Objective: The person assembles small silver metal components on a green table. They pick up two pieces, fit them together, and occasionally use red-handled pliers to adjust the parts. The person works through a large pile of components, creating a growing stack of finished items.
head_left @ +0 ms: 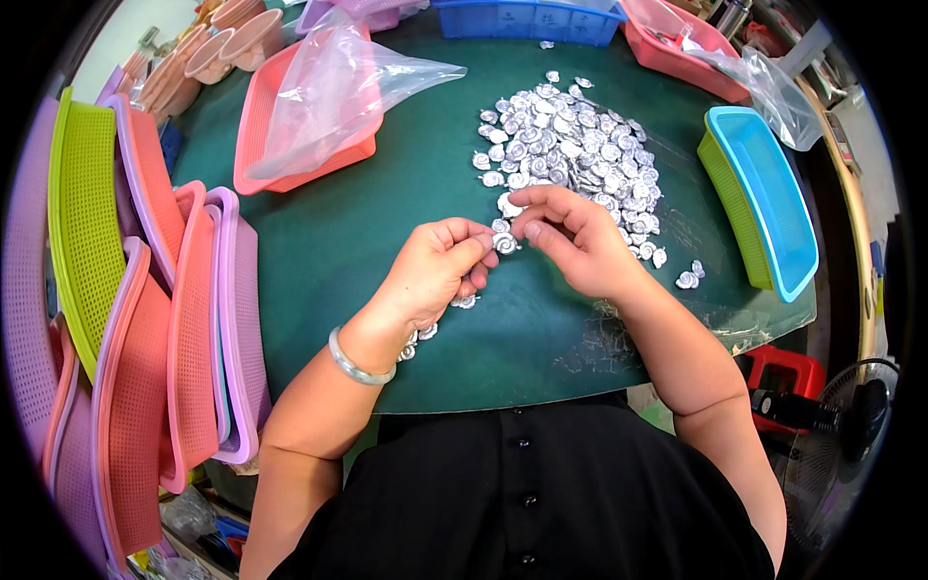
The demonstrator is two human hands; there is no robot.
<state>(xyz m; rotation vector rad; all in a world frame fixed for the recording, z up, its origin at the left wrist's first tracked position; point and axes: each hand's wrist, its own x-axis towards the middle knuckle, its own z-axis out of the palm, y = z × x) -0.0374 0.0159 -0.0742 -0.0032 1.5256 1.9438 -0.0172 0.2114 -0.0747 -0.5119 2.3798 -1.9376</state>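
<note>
Right in close, a touch toward 1 o'clock from centre: pinching a small silver spiral piece (505, 244) between thumb and fingertips of the left hand (435, 266), with a pale bangle (360, 360) at the wrist. Over to the right hand (585, 242), just beside it at 2 o'clock: hovering with bent fingers, parted at thumb and forefinger, without anything visible in its grip.

Looking light and hard, likely metal or metal-coated, and probably too stiff to give under a pinch! Perhaps slippery on that shiny face, so best taken by opposite edges of the rim, clear of the tiny jutting tip, possibly the weak spot.

Up to 1 o'clock: a great loose heap of matching pieces (580, 155), plus a little cluster (689, 277) out at 3 and stray pieces (427, 332) near the left wrist at 7.

Down to the desk (338, 251): dark green, smooth, scuffed toward 4 o'clock. Around it, a pink basket (253, 121) under a clear bag (329, 97) at 11, a blue basket (773, 208) nested in a green one at 2 to 3, stacked baskets (198, 338) at 9, and down at 4, a fan (863, 420).
</note>
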